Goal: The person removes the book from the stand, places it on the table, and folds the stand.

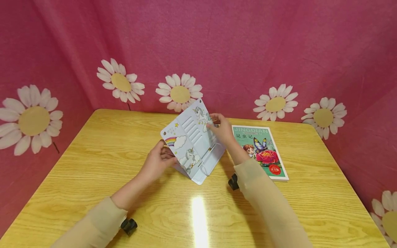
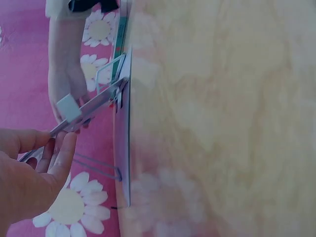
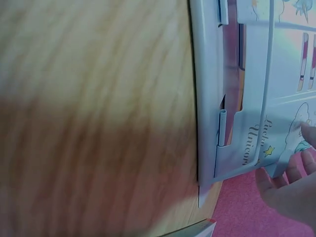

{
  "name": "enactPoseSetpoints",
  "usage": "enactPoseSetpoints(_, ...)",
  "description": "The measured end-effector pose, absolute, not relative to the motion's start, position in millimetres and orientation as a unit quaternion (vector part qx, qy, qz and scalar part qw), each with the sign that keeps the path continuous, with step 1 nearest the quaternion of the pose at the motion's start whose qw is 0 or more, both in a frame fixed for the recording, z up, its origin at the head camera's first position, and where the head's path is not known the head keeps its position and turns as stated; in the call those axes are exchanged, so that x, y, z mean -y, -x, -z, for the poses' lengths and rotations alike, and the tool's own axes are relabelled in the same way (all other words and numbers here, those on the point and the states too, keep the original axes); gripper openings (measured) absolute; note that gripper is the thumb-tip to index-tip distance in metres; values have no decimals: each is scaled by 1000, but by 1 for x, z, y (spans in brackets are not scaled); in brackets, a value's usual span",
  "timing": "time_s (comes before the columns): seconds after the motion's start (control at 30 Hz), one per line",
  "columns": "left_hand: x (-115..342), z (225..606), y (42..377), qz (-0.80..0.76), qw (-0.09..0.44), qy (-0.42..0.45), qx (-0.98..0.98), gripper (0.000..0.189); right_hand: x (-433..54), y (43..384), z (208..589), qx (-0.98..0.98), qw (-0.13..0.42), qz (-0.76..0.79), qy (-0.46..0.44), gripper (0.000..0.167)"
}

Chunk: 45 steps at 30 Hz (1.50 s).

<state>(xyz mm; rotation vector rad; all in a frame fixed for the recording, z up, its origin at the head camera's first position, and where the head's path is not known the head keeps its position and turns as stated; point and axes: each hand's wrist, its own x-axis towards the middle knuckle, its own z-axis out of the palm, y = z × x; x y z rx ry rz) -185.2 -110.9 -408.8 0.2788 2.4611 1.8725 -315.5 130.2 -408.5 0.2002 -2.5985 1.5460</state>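
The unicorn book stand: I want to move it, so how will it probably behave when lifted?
The book stand is probably stiff: its panel shows no bend between left hand and right hand. It may be light for its size, given thin edges. The panel may fold if lifted, as it tilts from the base.

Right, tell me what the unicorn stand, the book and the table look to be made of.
Stand: probably thin painted metal, smooth and pale; its thin panels and rolled hinge sleeves suggest it.
Book: likely paper, with a printed cover; a pale edge shows below it.
Table: wood or wood-look laminate, glossy; grain and a bright reflection show, but not which.
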Motion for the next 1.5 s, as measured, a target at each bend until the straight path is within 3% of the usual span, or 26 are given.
enactPoseSetpoints(0.67,126,393,197,-621,16,-147,-770,76,-120,283,415,899,39,-419,-124,94)
enactPoseSetpoints(0.87,128,390,198,-626,23,-144,-766,85,-117,279,413,905,21,-411,-110,97)
enactPoseSetpoints(1.5,123,387,191,-644,19,-139,-752,84,-119,281,411,906,-7,-407,-114,98)
